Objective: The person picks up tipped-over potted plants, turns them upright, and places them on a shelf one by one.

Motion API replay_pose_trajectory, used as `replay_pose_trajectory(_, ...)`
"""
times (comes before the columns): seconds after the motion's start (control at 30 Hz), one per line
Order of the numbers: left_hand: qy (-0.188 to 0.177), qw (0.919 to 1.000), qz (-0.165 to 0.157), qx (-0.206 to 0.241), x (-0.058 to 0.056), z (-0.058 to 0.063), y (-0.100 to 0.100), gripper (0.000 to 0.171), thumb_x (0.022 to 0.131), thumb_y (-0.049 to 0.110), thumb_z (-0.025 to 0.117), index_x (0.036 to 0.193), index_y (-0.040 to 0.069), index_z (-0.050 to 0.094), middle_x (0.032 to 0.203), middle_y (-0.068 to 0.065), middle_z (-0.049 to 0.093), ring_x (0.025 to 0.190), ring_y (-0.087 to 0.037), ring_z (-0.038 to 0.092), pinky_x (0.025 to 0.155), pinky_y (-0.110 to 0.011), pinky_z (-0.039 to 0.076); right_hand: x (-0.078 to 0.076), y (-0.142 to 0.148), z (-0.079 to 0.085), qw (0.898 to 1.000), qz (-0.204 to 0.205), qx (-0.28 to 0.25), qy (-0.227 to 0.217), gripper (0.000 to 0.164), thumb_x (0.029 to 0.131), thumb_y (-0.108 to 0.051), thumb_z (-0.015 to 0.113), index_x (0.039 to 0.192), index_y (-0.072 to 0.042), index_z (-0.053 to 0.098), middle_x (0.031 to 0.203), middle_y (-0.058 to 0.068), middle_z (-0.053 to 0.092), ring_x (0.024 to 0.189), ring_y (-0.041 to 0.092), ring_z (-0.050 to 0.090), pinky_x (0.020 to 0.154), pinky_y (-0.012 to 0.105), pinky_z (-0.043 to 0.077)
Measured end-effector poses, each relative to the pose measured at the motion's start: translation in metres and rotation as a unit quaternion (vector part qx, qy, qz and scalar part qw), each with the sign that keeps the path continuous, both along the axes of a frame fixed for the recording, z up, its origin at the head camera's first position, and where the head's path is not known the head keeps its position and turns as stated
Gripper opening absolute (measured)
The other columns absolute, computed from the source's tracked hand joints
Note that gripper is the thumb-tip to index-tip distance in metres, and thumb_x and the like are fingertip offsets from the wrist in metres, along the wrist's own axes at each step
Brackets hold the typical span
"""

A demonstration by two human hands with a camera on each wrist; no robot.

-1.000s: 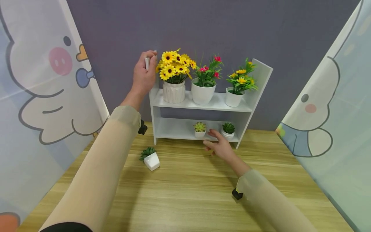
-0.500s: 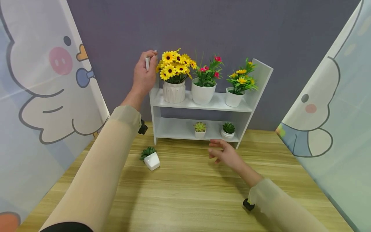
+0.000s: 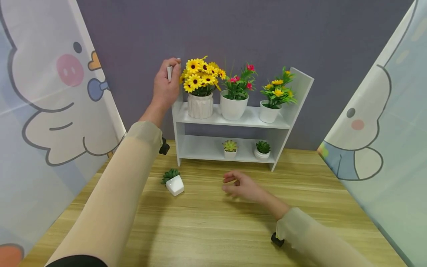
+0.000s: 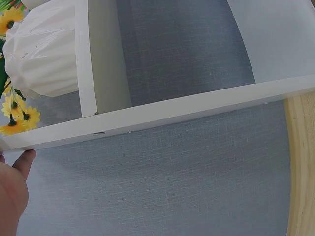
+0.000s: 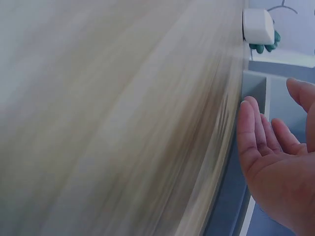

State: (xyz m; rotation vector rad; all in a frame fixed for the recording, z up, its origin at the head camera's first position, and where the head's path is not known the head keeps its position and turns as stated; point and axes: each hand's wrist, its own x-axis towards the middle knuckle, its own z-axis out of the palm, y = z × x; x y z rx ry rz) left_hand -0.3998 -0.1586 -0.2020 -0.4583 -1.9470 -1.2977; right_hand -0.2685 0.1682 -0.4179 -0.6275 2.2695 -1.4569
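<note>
My left hand (image 3: 165,82) grips the upper end of the left side panel of a white two-tier shelf (image 3: 233,122). In the left wrist view a digit of that hand (image 4: 12,196) lies against the panel's edge. My right hand (image 3: 245,187) hovers over the table in front of the shelf, fingers loosely bent and holding nothing. To its left a dark green succulent in a white angular pot (image 3: 175,185) lies tipped over on the table. That pot (image 5: 258,26) also shows beyond my right hand (image 5: 275,162) in the right wrist view.
The upper tier holds potted yellow sunflowers (image 3: 201,107), a red-flowered plant (image 3: 234,106) and a yellow-flowered plant (image 3: 269,112). Below stand a light green succulent (image 3: 230,149) and a dark green one (image 3: 262,150). Behind the wooden table (image 3: 200,230) rises a grey wall (image 3: 233,29).
My right hand has drawn back from beside the light green succulent on the lower tier, then moved left over the table. My left hand has stayed on the panel.
</note>
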Motion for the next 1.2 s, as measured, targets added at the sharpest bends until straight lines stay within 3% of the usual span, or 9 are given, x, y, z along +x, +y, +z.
replay_pose_trajectory(0.2,0.000,1.0000,0.003,-0.002,0.001,0.000,0.000,0.040,0.119,0.036,0.047,0.144,0.006,0.057,0.117,-0.009,0.062,0.072,-0.010,0.039,0.072,-0.029,0.037,-0.001,-0.024,0.001,1.000,0.020,0.008,0.009,0.055,0.105,-0.021,0.075,0.149,0.006,0.056,0.143,0.027,0.065,0.105,0.030,0.076,0.080,0.038,0.065)
replay_pose_trajectory(0.4,-0.003,1.0000,0.002,-0.007,0.001,0.000,-0.001,0.041,0.119,0.036,0.047,0.144,0.006,0.057,0.143,-0.013,0.064,0.073,-0.010,0.040,0.072,-0.029,0.038,-0.003,-0.047,-0.001,0.999,0.041,0.005,0.008,0.055,0.106,-0.022,0.075,0.151,0.004,0.055,0.143,0.024,0.065,0.106,0.029,0.076,0.082,0.039,0.065)
replay_pose_trajectory(0.73,0.002,1.0000,-0.003,-0.009,-0.002,0.000,-0.003,0.041,0.119,0.035,0.047,0.144,0.004,0.057,0.143,-0.016,0.064,0.071,-0.010,0.038,0.072,-0.030,0.036,-0.002,-0.081,0.002,0.999,0.045,0.020,0.008,0.057,0.105,-0.027,0.076,0.152,-0.001,0.056,0.145,0.019,0.064,0.102,0.017,0.071,0.084,0.040,0.063)
replay_pose_trajectory(0.97,0.005,1.0000,-0.003,-0.006,-0.002,0.000,-0.002,0.040,0.119,0.034,0.047,0.144,0.005,0.057,0.124,-0.013,0.064,0.072,-0.010,0.039,0.073,-0.029,0.037,-0.003,-0.095,0.002,0.999,0.040,0.024,0.012,0.059,0.103,-0.027,0.079,0.152,-0.001,0.057,0.144,0.020,0.065,0.099,0.016,0.069,0.083,0.038,0.063)
replay_pose_trajectory(1.2,-0.004,0.9999,-0.009,0.000,-0.001,0.000,-0.002,0.041,0.119,0.035,0.047,0.145,0.005,0.056,0.143,-0.015,0.063,0.072,-0.011,0.039,0.074,-0.029,0.038,-0.005,-0.112,-0.001,0.999,0.032,0.028,0.009,0.060,0.101,-0.025,0.082,0.150,-0.001,0.059,0.141,0.019,0.066,0.108,0.020,0.071,0.083,0.036,0.062)
